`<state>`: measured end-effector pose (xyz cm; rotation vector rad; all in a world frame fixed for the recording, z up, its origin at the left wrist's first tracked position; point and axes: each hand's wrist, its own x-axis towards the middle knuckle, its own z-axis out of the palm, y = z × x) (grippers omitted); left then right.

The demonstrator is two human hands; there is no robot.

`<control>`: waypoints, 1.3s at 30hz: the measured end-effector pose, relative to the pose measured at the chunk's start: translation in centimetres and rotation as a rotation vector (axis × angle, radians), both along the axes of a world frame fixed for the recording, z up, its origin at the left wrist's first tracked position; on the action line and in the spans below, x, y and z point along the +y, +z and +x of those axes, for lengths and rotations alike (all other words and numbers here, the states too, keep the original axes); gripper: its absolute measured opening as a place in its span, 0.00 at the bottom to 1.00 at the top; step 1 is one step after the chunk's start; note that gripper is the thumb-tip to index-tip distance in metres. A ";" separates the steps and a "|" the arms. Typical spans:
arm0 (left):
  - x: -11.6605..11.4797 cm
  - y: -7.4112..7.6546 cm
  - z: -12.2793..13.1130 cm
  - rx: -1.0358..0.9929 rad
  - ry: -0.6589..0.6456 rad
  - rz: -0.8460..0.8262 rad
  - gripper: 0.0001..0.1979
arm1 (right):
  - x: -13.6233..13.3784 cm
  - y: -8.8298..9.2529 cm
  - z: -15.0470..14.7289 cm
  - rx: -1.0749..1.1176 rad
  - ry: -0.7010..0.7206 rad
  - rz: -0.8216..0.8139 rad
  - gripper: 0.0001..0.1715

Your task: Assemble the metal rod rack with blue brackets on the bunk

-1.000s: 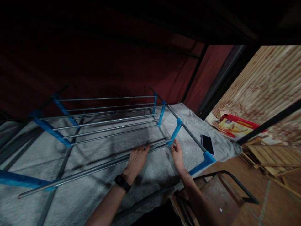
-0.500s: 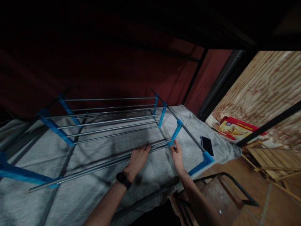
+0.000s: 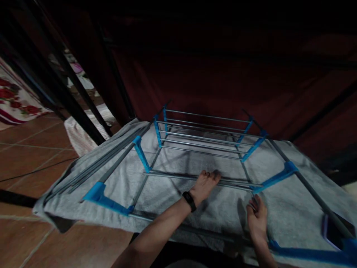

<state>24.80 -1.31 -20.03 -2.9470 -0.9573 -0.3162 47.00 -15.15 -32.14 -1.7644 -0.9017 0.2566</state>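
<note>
A rack frame of grey metal tubes [image 3: 279, 150] and blue plastic brackets [image 3: 273, 181] lies across a grey cloth. My left hand [image 3: 205, 187], a black band on its wrist, is closed over metal rods [image 3: 175, 176] that run side by side between two blue brackets in the middle of the frame. Just below the right-hand bracket is my right hand [image 3: 257, 217], apart from it, its fingers loosely curled and the thumb set off from them. Whether something small lies between those fingers is hard to see. Beyond the hands, several crossbars [image 3: 200, 143] span the far brackets.
Several loose tubes [image 3: 95, 163] lie along the cloth's left side. A phone [image 3: 331, 230] rests at the right, partly behind a tube. A dark red curtain [image 3: 212, 82] hangs behind. Black posts [image 3: 83, 100] and a tiled floor [image 3: 33, 160] are at left.
The view has swung left, bringing the loose tubes and floor into sight. My right hand has come away from the blue bracket; my left hand stays on the rods.
</note>
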 end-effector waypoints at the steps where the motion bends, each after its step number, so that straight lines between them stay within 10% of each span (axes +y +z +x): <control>1: 0.0 -0.2 -0.5 -0.001 0.006 0.000 0.22 | -0.2 0.0 -0.6 -0.020 0.018 -0.022 0.37; 20: -1.4 -4.6 -10.5 -0.055 0.372 -0.029 0.31 | 3.3 2.8 -9.0 -0.548 0.517 0.007 0.28; 29: -3.8 -5.6 -18.7 -0.805 0.827 -0.228 0.22 | 7.2 3.3 -13.0 -0.825 0.698 -0.007 0.30; 39: -13.4 -6.6 -22.1 -0.761 0.576 -0.411 0.15 | 9.5 4.5 -17.3 -0.955 0.756 -0.075 0.30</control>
